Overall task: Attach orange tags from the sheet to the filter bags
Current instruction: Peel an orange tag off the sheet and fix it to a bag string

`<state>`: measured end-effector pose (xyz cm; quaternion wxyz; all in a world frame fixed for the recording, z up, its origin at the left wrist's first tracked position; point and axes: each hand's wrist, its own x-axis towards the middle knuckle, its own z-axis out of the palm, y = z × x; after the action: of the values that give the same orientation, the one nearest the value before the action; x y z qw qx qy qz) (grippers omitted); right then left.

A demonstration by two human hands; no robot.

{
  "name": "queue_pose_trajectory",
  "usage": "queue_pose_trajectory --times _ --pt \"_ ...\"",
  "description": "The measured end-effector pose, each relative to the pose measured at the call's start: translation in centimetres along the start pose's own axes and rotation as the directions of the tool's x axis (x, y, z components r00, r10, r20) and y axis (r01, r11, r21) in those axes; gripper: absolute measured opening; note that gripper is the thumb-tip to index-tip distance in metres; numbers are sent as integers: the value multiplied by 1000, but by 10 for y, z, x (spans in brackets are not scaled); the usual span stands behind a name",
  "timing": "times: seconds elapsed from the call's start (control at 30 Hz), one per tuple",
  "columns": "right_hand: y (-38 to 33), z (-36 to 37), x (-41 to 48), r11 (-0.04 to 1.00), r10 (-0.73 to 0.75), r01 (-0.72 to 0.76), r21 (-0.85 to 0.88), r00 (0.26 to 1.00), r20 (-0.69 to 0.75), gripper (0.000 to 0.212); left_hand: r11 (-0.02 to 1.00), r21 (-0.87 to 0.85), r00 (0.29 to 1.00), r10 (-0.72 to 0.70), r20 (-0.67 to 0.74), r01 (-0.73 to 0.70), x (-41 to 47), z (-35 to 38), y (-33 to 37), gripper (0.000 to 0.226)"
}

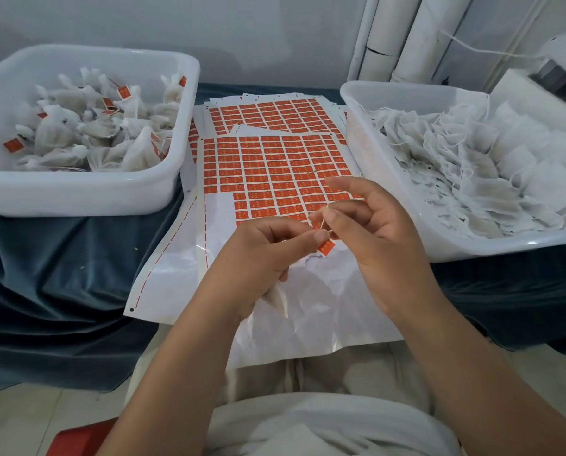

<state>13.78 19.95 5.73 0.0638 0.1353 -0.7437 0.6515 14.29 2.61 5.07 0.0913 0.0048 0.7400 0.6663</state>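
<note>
Over the sheet (275, 166), left hand (262, 255) pinches an orange tag (326, 247); right hand (383, 245), at three o'clock, pinches the string (323, 222). Tag may fold shut missing that thin string.

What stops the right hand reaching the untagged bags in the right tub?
Probably nothing: the right hand sits beside the open right tub of untagged bags, way clear. It pinches a string, though, so must release first.

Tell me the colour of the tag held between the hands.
Orange with a thin white border; the tag shows best in the head view.
</note>
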Motion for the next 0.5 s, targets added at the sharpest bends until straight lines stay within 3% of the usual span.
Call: queue_pose_trajectory --times 0.33,0.5 --pt "0 1 -1 999 35 -35 14 999 5 30 994 25 994 106 41 -107 -4 -1 -1 13" --pt "0 5 1 991 123 -121 -62 992 31 46 988 16 986 156 -64 -155 -5 1 -1 13"
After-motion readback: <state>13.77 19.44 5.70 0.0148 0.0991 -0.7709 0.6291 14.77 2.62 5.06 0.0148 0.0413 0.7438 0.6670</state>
